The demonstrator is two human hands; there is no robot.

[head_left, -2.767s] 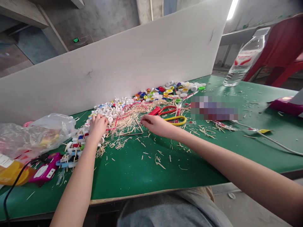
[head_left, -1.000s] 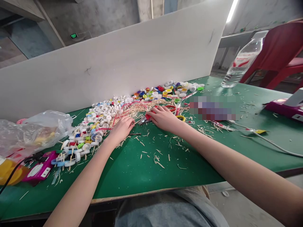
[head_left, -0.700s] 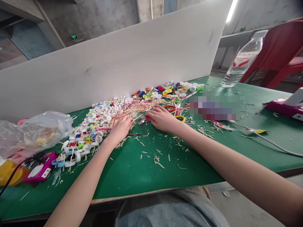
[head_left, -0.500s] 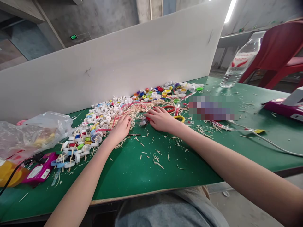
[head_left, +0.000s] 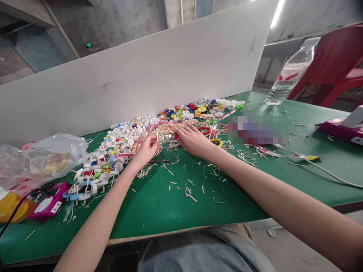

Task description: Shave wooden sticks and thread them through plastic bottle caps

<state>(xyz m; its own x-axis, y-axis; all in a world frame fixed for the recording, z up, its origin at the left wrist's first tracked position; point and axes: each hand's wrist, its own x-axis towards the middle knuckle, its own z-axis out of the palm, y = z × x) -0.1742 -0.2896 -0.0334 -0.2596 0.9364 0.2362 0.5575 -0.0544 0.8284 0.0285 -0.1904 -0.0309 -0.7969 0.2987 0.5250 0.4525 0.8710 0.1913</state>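
Note:
My left hand (head_left: 146,152) is closed in a pinch on a thin wooden stick (head_left: 157,134), which stands up from between thumb and fingertips. My right hand (head_left: 195,141) is wrapped around a small red tool with a metal end (head_left: 171,136); the rest of it is hidden under the fingers, so its kind is unclear. Metal blades (head_left: 174,144) show below that end. Around this hand are an orange-red loop handle (head_left: 204,130) and a yellow loop handle (head_left: 216,142). Behind both hands lies a pile of wooden sticks (head_left: 167,128).
Bottle caps, several with sticks through them, form a heap (head_left: 121,138) at left; more loose caps (head_left: 201,109) lie at the back. A plastic bag (head_left: 59,151), purple boxes (head_left: 51,200), a white board (head_left: 141,75), a water bottle (head_left: 292,73) and a white cable (head_left: 331,175) surround the green table (head_left: 170,204).
My left hand has drawn slightly back from the pile and now holds a stick upright. The red tool's metal end has come into view beside my right fingers.

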